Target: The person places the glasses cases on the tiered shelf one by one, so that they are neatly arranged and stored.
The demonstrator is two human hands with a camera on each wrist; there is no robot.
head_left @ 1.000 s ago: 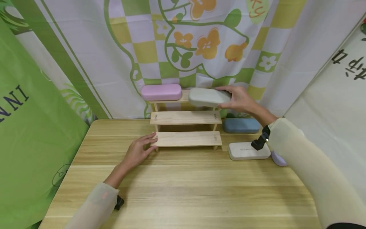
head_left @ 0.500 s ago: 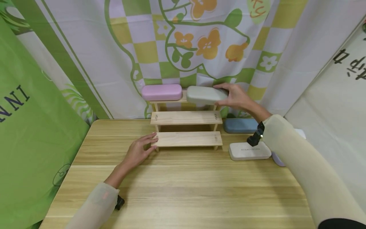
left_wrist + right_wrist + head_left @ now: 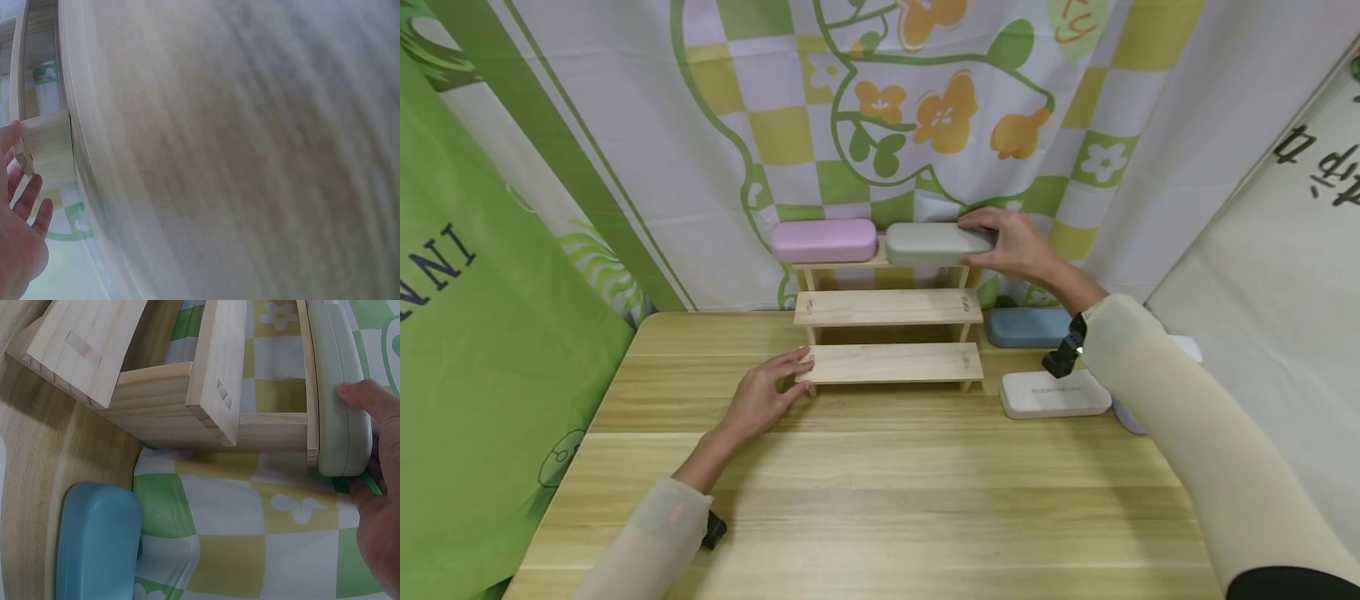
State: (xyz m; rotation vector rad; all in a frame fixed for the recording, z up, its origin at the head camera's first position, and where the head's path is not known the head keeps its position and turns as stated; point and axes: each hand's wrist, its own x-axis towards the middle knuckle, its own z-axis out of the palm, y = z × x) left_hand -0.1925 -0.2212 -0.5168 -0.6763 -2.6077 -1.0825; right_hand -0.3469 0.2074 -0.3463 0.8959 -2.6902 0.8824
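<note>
Head view: light is bright, even, diffuse; soft shadow lies beneath the three-tier pale wooden stand, faint sheen on the yellowish wood-grain tabletop. Left wrist view is dimmer, the near tabletop blurred, its edge bowed. Right wrist view: dim, sharper, tabletop shadowed beside the stand.

Left of the right hand and its grey-green glasses case, a pink glasses case bars the top tier; behind, a printed curtain closes passage. Below the grip, two lower wooden steps give room — except where the left hand touches — with a blue glasses case obstructing alongside.
</note>
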